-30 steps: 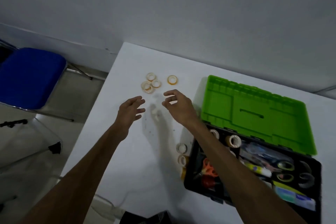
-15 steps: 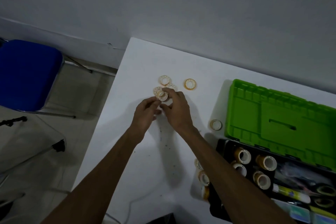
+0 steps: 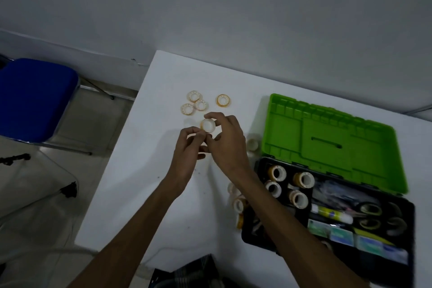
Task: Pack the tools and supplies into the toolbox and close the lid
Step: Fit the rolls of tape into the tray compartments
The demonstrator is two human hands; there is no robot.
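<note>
White table (image 3: 145,194) against grey wall (image 3: 210,7).

A single head-worn camera looks forward and steeply down onto the white surface (image 3: 145,194), from the person's side of the toolbox (image 3: 327,206). The toolbox sits at the right of the view, close below the lens. Beyond the toolbox a grey wall (image 3: 210,7) fills the upper frame. Left of the toolbox, past the surface edge, floor and a blue chair (image 3: 35,98) show.
</note>
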